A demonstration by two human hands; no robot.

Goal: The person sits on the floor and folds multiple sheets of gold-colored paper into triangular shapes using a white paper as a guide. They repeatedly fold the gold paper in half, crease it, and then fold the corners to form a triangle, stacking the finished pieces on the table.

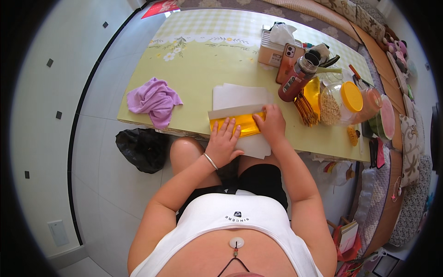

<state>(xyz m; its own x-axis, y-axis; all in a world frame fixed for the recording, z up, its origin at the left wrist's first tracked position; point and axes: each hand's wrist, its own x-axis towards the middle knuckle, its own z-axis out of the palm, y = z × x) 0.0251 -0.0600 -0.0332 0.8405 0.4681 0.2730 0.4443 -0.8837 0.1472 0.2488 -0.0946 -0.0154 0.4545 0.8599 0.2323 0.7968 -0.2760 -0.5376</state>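
A shiny gold foil paper sheet lies near the table's front edge, with a pale folded strip along its far side. My left hand rests flat on it, fingers stretched out and a bracelet at the wrist. At the sheet's right end my right hand bends its fingers over the edge, the thumb pressed on the gold. Under and behind the foil is a stack of white paper, part of which sticks out toward my lap. What lies beneath my right fingers is hidden.
A crumpled purple cloth lies at the left. On the right stand a thermos flask, a phone, a tissue box, folded gold foil pieces and a yellow-lidded jar. A black bag sits on the floor.
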